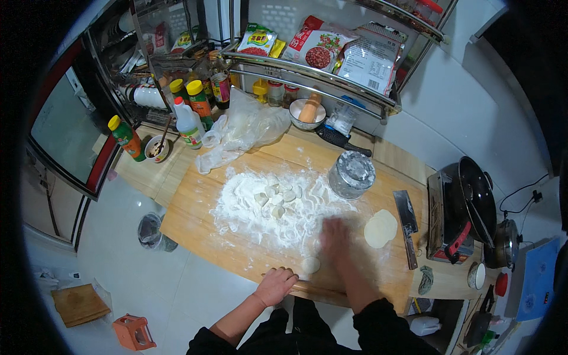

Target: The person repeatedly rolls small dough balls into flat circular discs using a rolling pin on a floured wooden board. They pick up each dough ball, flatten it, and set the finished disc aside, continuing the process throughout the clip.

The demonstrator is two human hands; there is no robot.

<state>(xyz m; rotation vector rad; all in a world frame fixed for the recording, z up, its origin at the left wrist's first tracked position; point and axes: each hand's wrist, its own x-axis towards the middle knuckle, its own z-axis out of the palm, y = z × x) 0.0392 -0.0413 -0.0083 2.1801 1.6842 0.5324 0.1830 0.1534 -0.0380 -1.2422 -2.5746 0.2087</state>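
My left hand [278,286] rests at the front edge of a wooden board [191,208], over a long wooden strip or rod; I cannot tell whether it grips it. Blurred by motion, my right hand [335,237] is over the right side of the spread flour [239,199], and its fingers are unclear. Between the hands lies a small flattened dough disc [310,265]. Several dough pieces [278,199] sit in the flour. Right of my right hand are overlapping rolled dough wrappers [380,228]. A cleaver [406,226] lies beyond them.
A floury metal canister [351,175] stands at the board's back right, a plastic bag [248,124] at its back left. Bottles [188,122] and a small bowl [157,148] are at left. A portable stove [443,217] holds a wok [477,199]. A metal rack [310,66] overhangs the back.
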